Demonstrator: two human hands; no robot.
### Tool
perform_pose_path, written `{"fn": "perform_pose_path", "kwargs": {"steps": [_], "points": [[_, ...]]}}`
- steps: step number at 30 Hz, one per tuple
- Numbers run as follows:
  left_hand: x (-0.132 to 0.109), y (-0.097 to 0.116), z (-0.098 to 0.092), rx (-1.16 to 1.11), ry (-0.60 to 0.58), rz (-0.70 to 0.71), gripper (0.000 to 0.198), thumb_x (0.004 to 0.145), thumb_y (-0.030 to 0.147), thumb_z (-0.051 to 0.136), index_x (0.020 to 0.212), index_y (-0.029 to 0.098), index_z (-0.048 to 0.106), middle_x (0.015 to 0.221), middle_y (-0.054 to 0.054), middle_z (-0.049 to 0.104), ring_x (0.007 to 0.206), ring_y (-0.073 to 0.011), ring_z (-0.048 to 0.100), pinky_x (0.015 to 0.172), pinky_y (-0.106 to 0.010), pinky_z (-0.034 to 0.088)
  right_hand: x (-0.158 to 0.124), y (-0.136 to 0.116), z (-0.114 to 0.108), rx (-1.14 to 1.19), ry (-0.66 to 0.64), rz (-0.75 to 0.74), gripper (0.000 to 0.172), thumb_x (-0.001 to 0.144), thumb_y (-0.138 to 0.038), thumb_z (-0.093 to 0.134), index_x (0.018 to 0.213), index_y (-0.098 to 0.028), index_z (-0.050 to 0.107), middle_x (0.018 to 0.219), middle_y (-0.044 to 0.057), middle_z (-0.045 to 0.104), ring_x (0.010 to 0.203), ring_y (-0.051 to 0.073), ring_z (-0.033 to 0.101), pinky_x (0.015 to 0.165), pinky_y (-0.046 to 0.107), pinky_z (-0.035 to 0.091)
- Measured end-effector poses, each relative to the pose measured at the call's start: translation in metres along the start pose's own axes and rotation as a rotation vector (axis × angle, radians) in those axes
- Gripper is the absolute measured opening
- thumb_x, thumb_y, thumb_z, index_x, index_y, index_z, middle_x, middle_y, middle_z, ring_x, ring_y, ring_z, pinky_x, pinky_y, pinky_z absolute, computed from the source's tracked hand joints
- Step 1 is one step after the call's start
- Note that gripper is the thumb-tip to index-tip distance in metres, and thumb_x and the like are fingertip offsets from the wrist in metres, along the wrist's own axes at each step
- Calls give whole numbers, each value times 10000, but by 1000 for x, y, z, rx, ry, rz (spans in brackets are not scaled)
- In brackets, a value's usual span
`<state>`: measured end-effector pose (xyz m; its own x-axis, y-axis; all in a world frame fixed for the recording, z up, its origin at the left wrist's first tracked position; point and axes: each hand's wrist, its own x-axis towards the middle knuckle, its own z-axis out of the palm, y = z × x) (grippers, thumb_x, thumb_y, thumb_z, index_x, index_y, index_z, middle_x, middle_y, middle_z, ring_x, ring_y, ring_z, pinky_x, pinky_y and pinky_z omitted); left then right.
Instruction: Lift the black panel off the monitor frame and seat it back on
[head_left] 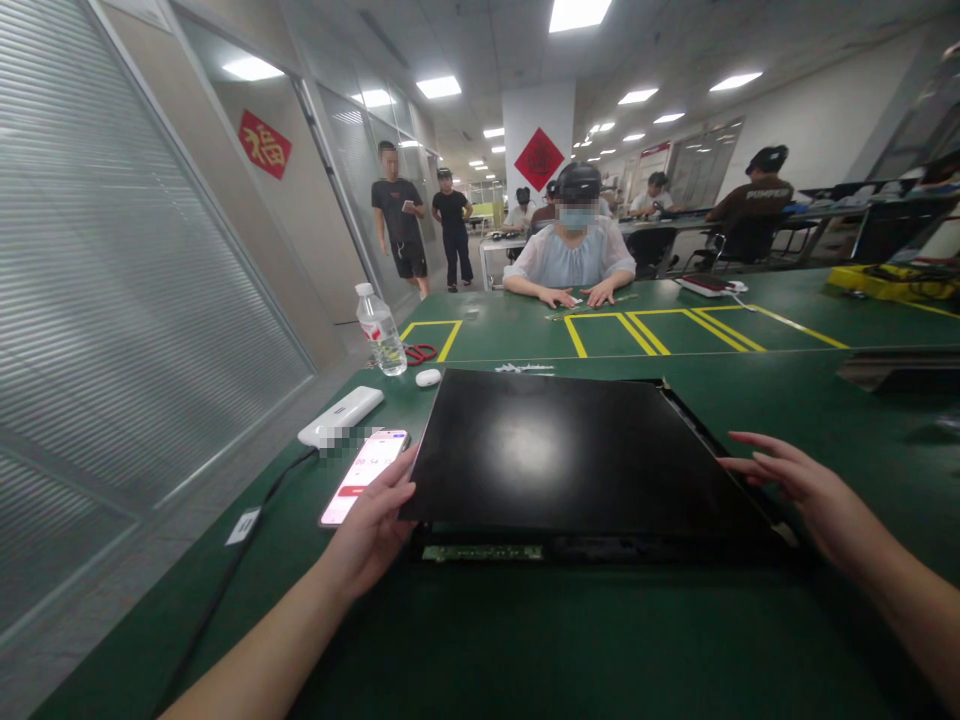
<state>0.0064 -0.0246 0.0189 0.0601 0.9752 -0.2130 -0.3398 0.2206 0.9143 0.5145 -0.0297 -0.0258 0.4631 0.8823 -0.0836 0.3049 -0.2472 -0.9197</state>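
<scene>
A flat black display panel (555, 460) lies tilted over a black frame (682, 405), its left side raised. My left hand (379, 525) grips the panel's left edge, thumb on top and the other fingers partly hidden below. At the right edge, my right hand (795, 485) has its fingers stretched out and apart, the tips touching or very near the panel; I cannot tell which. Along the near side of the frame a green circuit board (482, 552) shows under the panel.
On the green table (600, 640) at left are a lit phone (375, 465), a white power bank (341, 415) with a black cable, a white earbud case (428, 378), a water bottle (382, 330) and red-handled scissors (421, 353). Opposite sits a masked person (574, 250), both hands on the table.
</scene>
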Motion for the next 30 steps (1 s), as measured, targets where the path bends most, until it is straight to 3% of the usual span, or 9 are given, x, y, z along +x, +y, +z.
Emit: {"fn": "perform_pose_path", "kwargs": {"steps": [6, 15, 24, 30], "points": [[6, -6, -10, 9, -80, -56, 742, 789, 237, 853, 1498, 263, 634, 1405, -71, 757, 1231, -314, 721, 880, -321, 572, 2, 5, -3, -3, 7, -13, 586, 719, -652, 604, 1201, -336, 706, 1074, 81, 836, 1131, 412, 669, 1042, 606, 425], [8, -10, -11, 0, -188, -87, 838, 823, 229, 856, 1592, 249, 524, 1409, -98, 752, 1261, -322, 702, 927, -358, 531, 5, 6, -5, 1, 40, 3, 613, 655, -662, 634, 1156, -319, 715, 1052, 84, 830, 1074, 383, 664, 884, 500, 460], [8, -9, -10, 6, -197, -108, 863, 846, 212, 841, 1625, 247, 471, 1363, -97, 774, 1208, -301, 729, 923, -353, 525, -7, -10, 0, -33, 40, 4, 617, 532, -701, 702, 1011, -316, 767, 1040, 58, 810, 1059, 362, 643, 983, 477, 455], [11, -9, -12, 6, -182, -129, 899, 840, 201, 850, 1638, 222, 437, 1319, -98, 792, 1177, -288, 740, 932, -347, 524, -13, -20, 2, -63, 46, 4, 600, 498, -706, 702, 943, -313, 786, 1011, 59, 794, 1034, 363, 660, 958, 473, 490]]}}
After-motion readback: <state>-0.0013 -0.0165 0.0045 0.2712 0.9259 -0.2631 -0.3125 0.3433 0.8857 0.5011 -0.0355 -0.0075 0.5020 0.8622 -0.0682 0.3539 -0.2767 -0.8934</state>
